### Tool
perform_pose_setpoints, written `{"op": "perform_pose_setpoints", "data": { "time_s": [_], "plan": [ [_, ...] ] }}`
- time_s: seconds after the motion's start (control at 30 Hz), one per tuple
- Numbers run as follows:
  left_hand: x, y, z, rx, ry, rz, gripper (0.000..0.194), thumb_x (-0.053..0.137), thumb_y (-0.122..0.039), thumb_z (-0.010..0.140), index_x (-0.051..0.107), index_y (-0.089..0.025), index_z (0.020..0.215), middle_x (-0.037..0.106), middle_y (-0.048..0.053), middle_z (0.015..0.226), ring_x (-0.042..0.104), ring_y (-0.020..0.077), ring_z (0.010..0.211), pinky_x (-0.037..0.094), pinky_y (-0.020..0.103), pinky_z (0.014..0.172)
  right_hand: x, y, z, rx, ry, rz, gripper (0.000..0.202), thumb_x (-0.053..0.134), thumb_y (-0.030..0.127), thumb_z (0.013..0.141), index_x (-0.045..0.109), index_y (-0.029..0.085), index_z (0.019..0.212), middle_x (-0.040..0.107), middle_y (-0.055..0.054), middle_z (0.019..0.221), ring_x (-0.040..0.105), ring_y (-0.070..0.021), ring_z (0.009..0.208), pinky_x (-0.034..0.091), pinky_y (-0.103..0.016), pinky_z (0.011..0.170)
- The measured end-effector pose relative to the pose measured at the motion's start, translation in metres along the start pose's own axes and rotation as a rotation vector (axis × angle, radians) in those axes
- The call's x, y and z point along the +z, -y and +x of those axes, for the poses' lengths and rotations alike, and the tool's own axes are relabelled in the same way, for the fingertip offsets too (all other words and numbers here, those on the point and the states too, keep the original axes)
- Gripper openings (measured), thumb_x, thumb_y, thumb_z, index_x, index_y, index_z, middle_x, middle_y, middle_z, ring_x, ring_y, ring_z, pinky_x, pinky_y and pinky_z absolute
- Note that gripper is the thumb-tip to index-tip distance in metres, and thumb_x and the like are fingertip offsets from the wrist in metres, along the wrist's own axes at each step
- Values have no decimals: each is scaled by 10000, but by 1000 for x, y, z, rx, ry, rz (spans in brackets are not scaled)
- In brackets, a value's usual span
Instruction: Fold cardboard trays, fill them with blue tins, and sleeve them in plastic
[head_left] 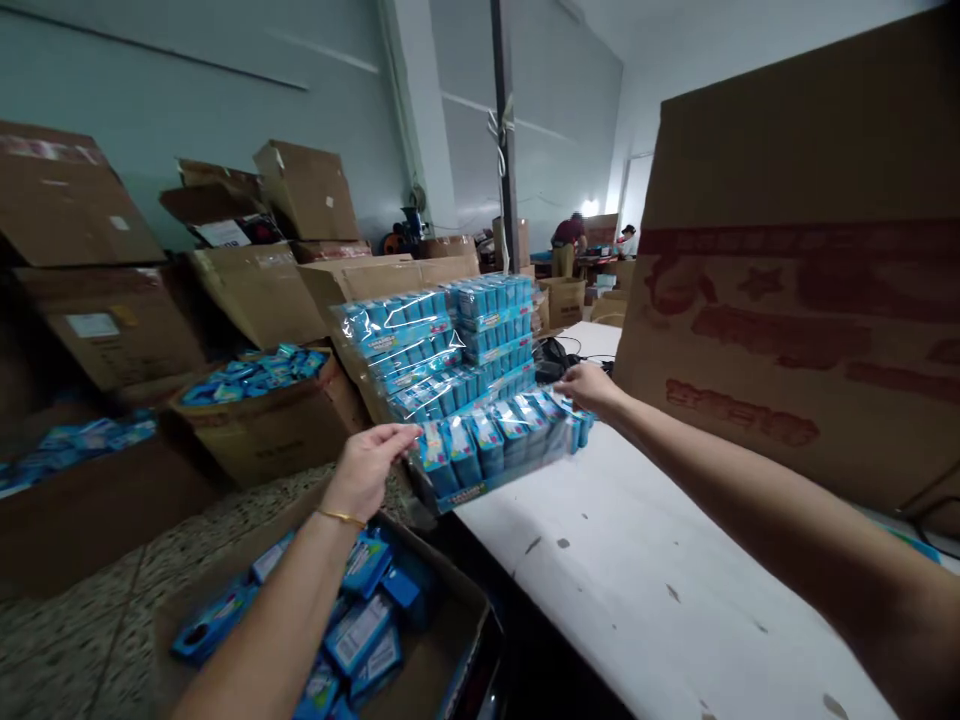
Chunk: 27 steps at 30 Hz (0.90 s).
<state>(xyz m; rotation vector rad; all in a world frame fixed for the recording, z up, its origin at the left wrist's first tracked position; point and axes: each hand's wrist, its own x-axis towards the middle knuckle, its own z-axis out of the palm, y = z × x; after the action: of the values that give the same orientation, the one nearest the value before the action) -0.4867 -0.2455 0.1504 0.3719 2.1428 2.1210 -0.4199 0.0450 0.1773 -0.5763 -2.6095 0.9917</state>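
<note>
A display tray of small blue boxes (495,445), with clear plastic film about it, is between my hands over the table's left edge. My left hand (367,465) pinches the film at the near left corner. At the far right corner my right hand (589,388) has its fingers closed on the film. Right behind it stand stacked trays of the same blue boxes (491,315), wrapped in shiny film. Below my left forearm, an open carton (469,640) holds loose blue boxes (360,635).
A white table (637,560) with worn spots stretches along the right. On it stands a large brown carton (787,300). More cartons (255,300) are piled at the left, some filled with blue packs (259,375). Behind the stacks rises a dark post (504,140). Two people (568,240) work far back.
</note>
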Motion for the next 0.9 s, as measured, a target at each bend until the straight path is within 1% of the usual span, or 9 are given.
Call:
{"op": "perform_pose_setpoints", "data": {
  "time_s": [0.17,0.3,0.43,0.53,0.63,0.7,0.73,0.8,0.9],
  "plan": [
    [-29,-22,65,56,-230,-66,265,711,-299,434,627,-126,616,559,-24,519,417,53,470,299,179,440,47,78,100,-95,-81,-183,149,515,145,715,642,71,698,619,-121,632,605,-217,698,427,-307,670],
    [-39,-25,119,95,-312,-54,188,681,-253,473,610,-124,591,553,-30,537,424,44,481,307,163,440,82,117,162,-169,-179,-211,190,508,109,734,629,56,868,616,-176,901,576,-270,889,419,-347,752],
    [-38,-12,158,76,-316,-6,131,647,-232,549,590,-118,580,549,-24,559,437,41,488,304,154,435,106,121,204,-228,-231,-208,224,429,108,792,604,64,926,582,-168,984,533,-266,971,388,-360,814],
    [-40,2,171,15,-315,89,142,603,-243,631,602,-106,670,556,-7,615,475,52,520,324,157,454,113,103,205,-268,-248,-185,236,405,166,823,598,87,935,564,-141,1009,512,-232,981,367,-340,841],
    [-43,13,161,172,-498,333,255,591,-286,665,603,-106,845,571,21,763,495,70,569,401,197,535,112,63,158,-396,-180,-114,232,437,221,813,598,126,950,579,-87,970,515,-184,923,371,-308,831],
    [-37,22,139,394,-569,496,357,585,-327,680,577,-128,976,558,47,927,505,78,615,444,233,624,107,20,100,-462,-99,-42,211,483,202,777,604,149,941,590,-62,945,524,-160,869,388,-285,802],
    [-30,28,124,493,-550,548,377,570,-346,695,564,-145,1015,543,55,993,513,86,643,454,246,663,105,-6,64,-465,-44,6,204,483,199,774,609,165,931,597,-53,925,531,-153,849,399,-272,780],
    [-10,46,88,591,-393,573,330,508,-370,742,571,-185,1008,537,49,1038,538,114,721,461,260,715,102,-59,-19,-332,95,87,194,457,219,794,628,174,874,617,-43,805,554,-135,735,426,-243,688],
    [35,86,31,567,48,514,243,479,-402,748,597,-227,868,592,30,923,553,172,849,443,293,806,98,-121,-150,-29,210,91,206,454,199,788,649,174,850,635,-34,742,575,-122,655,436,-221,630]
  ]
}}
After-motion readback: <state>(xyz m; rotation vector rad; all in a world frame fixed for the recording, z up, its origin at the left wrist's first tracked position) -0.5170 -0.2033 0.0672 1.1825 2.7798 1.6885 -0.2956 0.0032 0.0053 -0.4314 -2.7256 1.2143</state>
